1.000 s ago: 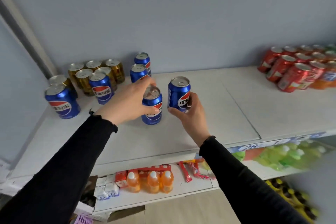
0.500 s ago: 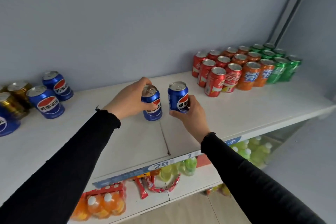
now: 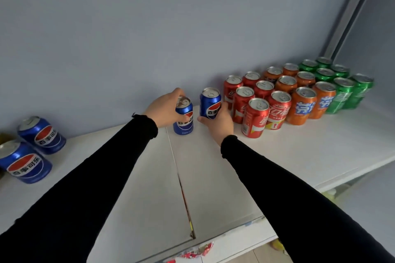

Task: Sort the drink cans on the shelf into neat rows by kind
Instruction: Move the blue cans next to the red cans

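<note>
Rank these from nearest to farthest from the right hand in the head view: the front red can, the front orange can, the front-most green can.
From the right hand:
1. Front red can, just to its right.
2. Front orange can, further right.
3. Front-most green can, far right, near the shelf's corner.

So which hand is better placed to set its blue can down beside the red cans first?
Probably the right hand: its blue can sits nearest the red cans.

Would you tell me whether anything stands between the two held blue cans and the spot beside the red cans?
Nothing visible does. The right hand's blue can is already next to the red cans; the left hand's blue can follows over bare shelf.
</note>
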Demonstrator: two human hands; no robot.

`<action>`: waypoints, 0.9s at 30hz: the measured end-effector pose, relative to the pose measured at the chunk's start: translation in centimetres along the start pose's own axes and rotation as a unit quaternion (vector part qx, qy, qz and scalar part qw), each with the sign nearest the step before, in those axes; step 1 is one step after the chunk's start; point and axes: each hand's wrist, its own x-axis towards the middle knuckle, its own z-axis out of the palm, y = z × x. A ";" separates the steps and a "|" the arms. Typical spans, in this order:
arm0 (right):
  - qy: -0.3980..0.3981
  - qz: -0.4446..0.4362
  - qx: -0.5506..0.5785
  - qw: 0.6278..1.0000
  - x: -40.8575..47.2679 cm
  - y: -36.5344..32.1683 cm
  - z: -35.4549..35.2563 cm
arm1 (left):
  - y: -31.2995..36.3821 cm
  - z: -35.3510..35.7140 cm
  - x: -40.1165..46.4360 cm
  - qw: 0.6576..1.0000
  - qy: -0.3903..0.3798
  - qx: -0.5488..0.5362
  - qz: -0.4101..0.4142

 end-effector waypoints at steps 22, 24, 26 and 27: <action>0.000 -0.005 -0.018 1.000 5.3 2.0 1.2 | 0.9 2.3 6.5 0.999 0.045 -0.004 -0.021; -0.005 -0.005 -0.018 1.000 5.4 1.9 1.1 | 1.0 2.2 6.5 0.999 0.035 -0.011 -0.034; -0.009 -0.019 -0.006 1.000 4.8 1.7 0.8 | 1.0 2.2 6.2 0.998 0.034 -0.025 -0.048; -0.016 -0.021 0.013 1.000 4.3 1.6 0.7 | 1.1 2.3 5.9 0.997 0.039 -0.034 -0.055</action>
